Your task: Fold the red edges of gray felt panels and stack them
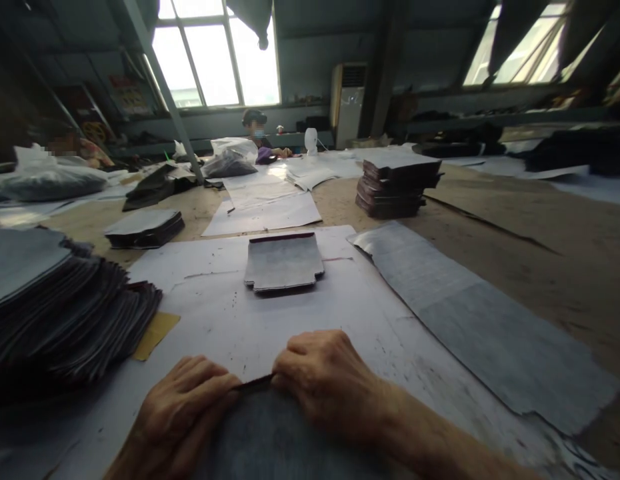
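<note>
At the bottom middle lies a grey-backed leather-like piece (275, 427), with a dark strip along its far edge. My left hand (183, 413) pinches that edge at its left end. A short way along the same edge, my right hand (330, 380) is closed on it with curled fingers. The edge between the two hands looks folded over. Just beyond them, a small stack of notched pieces (284, 263) rests on white paper, a dark folded strip along its far side. The near part of the held piece is blurred and runs out of view.
A tall stack of grey-backed pieces (65, 313) stands at left, with a yellow card (157, 335) beside it. A long grey sheet (480, 327) lies at right. Farther off are a dark stack (395, 190), a smaller stack (144, 229), plastic bags (233, 157) and a seated person (260, 140).
</note>
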{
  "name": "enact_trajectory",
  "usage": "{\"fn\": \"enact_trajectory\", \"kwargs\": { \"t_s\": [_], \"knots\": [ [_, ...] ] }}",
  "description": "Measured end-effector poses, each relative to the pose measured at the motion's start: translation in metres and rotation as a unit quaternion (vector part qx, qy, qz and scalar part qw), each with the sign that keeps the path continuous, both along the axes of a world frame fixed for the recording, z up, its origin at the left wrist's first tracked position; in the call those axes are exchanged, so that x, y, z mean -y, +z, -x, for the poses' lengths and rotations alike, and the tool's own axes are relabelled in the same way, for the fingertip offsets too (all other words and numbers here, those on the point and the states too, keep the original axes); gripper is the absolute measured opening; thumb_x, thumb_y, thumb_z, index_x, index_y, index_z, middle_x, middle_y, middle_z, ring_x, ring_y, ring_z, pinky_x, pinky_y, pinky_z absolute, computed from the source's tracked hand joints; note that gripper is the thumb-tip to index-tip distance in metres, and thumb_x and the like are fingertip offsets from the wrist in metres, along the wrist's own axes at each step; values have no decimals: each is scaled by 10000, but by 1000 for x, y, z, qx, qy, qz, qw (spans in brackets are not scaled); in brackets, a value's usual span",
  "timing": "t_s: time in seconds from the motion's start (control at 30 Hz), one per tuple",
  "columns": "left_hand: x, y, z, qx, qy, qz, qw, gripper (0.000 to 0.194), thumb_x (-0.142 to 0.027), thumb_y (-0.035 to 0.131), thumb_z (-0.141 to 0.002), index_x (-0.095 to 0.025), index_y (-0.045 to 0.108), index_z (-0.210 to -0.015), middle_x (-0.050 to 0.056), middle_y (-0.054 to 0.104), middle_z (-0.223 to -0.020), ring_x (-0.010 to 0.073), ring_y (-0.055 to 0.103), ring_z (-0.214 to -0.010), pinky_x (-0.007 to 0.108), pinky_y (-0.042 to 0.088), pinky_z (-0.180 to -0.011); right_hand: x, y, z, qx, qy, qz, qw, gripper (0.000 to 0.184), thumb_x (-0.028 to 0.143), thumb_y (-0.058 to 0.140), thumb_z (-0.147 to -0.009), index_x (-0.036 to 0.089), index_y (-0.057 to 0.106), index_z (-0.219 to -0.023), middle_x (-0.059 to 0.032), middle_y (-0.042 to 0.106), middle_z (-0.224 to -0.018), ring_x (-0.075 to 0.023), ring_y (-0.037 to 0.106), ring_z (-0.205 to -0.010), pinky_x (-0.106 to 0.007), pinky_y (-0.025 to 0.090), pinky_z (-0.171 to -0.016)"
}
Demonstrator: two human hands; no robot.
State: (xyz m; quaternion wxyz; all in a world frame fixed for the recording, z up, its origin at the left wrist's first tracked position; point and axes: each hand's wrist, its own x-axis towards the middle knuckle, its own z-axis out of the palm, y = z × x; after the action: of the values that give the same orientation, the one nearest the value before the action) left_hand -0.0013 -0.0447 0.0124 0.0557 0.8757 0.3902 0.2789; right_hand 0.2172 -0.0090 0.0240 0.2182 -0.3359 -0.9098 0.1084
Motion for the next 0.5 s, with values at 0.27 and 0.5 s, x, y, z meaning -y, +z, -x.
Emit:
{"fn": "enact_trajectory", "kwargs": {
  "t_s": [0.27, 0.5],
  "knots": [
    [-1, -1, 3, 79, 19, 85, 993, 231, -219, 369, -895, -192, 568, -780, 10, 553, -673, 109, 565, -610, 184, 461, -533, -21, 26, -39, -23, -83, 176, 981, 118, 164, 594, -722, 183, 639, -615, 47, 582, -550, -81, 545, -574, -168, 371, -573],
    [-6, -4, 8, 100, 41, 108, 988, 231, -284, 395, -892, -210, 584, -781, -7, 560, -630, 106, 553, -549, 172, 463, -504, -19, 25, -36, -50, -184, 186, 964, 133, 196, 550, -696, 165, 625, -591, 8, 593, -542, -116, 547, -556, -198, 344, -514]
  ]
}}
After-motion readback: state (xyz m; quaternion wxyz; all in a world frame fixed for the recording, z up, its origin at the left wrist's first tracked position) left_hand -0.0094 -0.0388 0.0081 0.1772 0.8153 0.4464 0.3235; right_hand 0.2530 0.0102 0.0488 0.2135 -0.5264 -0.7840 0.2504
